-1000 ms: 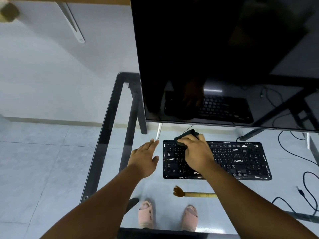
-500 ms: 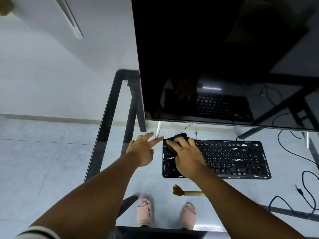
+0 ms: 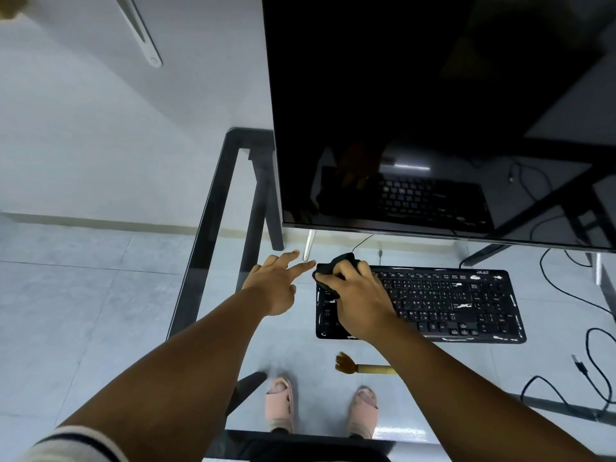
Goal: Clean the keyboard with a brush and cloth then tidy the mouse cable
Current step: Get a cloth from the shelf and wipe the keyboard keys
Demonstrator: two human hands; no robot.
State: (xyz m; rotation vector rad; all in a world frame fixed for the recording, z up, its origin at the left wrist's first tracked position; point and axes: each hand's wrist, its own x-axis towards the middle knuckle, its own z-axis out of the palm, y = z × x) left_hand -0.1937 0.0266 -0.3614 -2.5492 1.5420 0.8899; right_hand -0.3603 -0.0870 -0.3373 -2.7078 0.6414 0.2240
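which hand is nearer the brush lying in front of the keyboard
Right. The right hand grips the cloth on the keyboard's left end, just beyond the brush. The left hand is off the keyboard, farther left.

A large black flat-screen monitor [image 3: 433, 111] stands dark on a glass-topped counter with a black frame [image 3: 213, 208]. Seen through the glass, a pair of pink open-toed sandals [image 3: 279, 406] rests on the pale grey tiled floor [image 3: 66, 311], loose black cables [image 3: 566, 288] trailing right.

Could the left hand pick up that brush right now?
Probably yes: the left hand is open and holds nothing, and the brush lies uncovered on the glass desk, though the right forearm crosses its handle.
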